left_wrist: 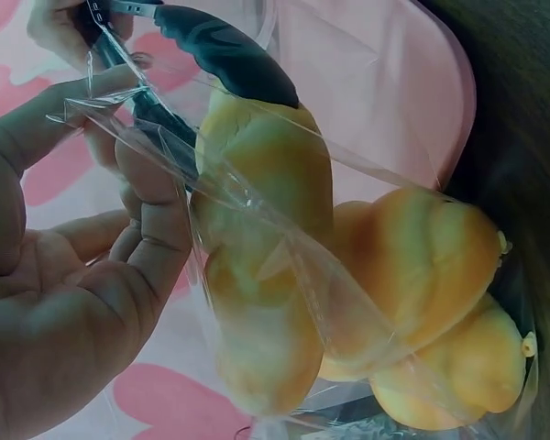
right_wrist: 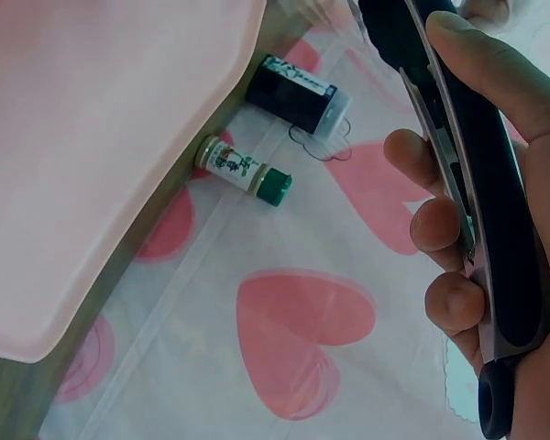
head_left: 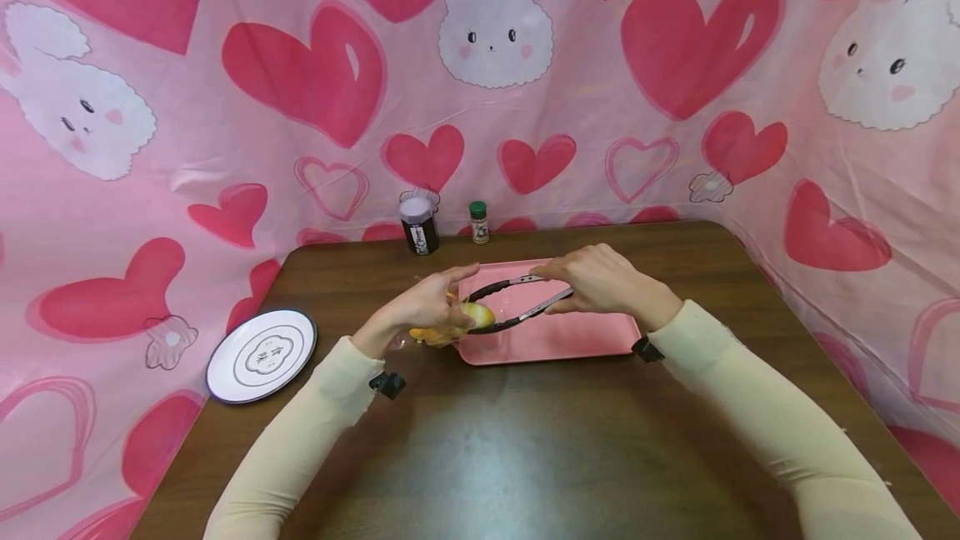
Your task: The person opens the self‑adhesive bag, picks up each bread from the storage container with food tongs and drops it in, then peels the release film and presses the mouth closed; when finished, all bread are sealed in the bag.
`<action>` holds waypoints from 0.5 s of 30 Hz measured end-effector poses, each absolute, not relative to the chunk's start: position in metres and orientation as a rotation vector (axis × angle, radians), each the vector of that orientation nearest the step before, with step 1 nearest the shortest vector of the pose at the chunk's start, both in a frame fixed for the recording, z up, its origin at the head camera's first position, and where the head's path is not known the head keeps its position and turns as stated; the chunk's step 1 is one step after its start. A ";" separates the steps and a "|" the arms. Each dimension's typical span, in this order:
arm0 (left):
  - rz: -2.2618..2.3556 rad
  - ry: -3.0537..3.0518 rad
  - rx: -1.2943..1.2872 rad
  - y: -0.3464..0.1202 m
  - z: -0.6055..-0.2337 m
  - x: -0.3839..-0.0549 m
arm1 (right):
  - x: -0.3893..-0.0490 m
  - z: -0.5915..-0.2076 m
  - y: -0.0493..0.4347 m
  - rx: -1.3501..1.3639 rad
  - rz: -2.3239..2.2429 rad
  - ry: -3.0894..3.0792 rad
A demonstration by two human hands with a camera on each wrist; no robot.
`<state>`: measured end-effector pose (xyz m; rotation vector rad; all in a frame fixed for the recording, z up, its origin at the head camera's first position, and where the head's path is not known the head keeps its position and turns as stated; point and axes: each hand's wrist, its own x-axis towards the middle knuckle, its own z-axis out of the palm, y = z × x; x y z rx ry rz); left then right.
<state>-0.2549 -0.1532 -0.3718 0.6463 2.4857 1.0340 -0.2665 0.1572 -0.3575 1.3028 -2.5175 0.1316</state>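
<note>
My left hand [head_left: 429, 302] pinches the edge of a clear plastic bag [left_wrist: 298, 261] at its mouth. Inside the bag are several golden-brown bread rolls [left_wrist: 422, 266], one with a twisted shape. Black-tipped metal tongs [head_left: 525, 279] are gripped in my right hand [head_left: 600, 280], thumb on one arm and curled fingers around the other. Their scalloped tips reach into the bag and lie on either side of one bread roll [head_left: 480, 315]. Bag and tongs are over the left part of a pink tray [head_left: 585, 338]. The lower tong tip is partly hidden by film.
A white plate [head_left: 262, 357] with a dark rim lies at the table's left edge. Behind the tray stand a dark jar [head_left: 420, 232] with a pale lid and a small green-capped shaker [head_left: 479, 223]. A pink heart-patterned cloth [head_left: 495, 107] hangs around the wooden table [head_left: 480, 440].
</note>
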 end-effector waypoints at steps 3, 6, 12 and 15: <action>1.034 2.486 0.662 -0.154 -0.373 -0.255 | -0.266 -0.358 0.155 1.298 0.152 -2.536; 1.035 2.490 0.664 -0.155 -0.372 -0.256 | -0.265 -0.358 0.153 1.292 0.174 -2.560; 1.050 2.518 0.625 -0.159 -0.368 -0.256 | -0.263 -0.359 0.151 1.251 0.208 -2.620; 1.076 2.514 0.621 -0.161 -0.366 -0.256 | -0.262 -0.361 0.152 1.219 0.214 -2.631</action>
